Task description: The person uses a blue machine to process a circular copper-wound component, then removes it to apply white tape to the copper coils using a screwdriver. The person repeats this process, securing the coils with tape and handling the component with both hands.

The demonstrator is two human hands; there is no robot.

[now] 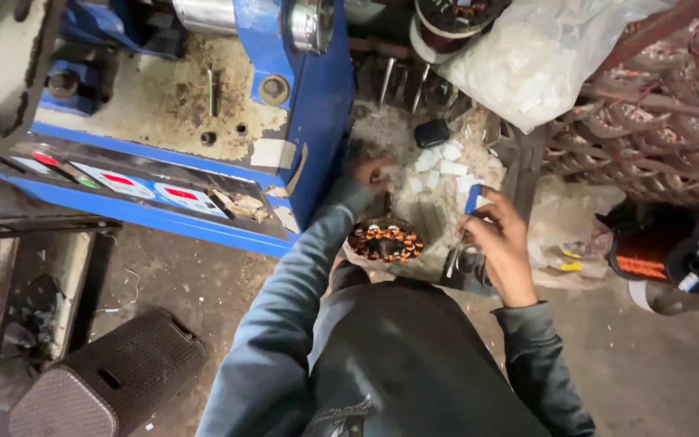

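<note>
Jacket (398, 364): dark, nearest the lens, below the stator; grey sleeves running up toward it from either side.
Machine (204, 121): blue, grimy, up and left of the stator; panel with red and green buttons along its lower edge.
Stool (107, 380): dark, woven top, tipped over on the floor, far down-left of the stator.
Bag (544, 57): clear plastic, full of white slips, up and right of the stator.
Coil pile (665, 121): reddish wound wire, stacked far right of the stator.
Spool (665, 259): copper wire on a black reel, right of the stator, lying on its side.
Stator (385, 241): round core ringed with orange-copper windings, resting on littered ground between both hands.
Right hand (499, 243): just right of the stator, fingers curled shut around a tool.
Left hand (372, 174): just above the stator, fingers bent down; whether anything is pinched cannot be told.
Tool (466, 226): thin metal shaft, blue grip at top, slanting down beside the stator.
Paper slips (442, 162): white, scattered above and right of the stator.
</note>
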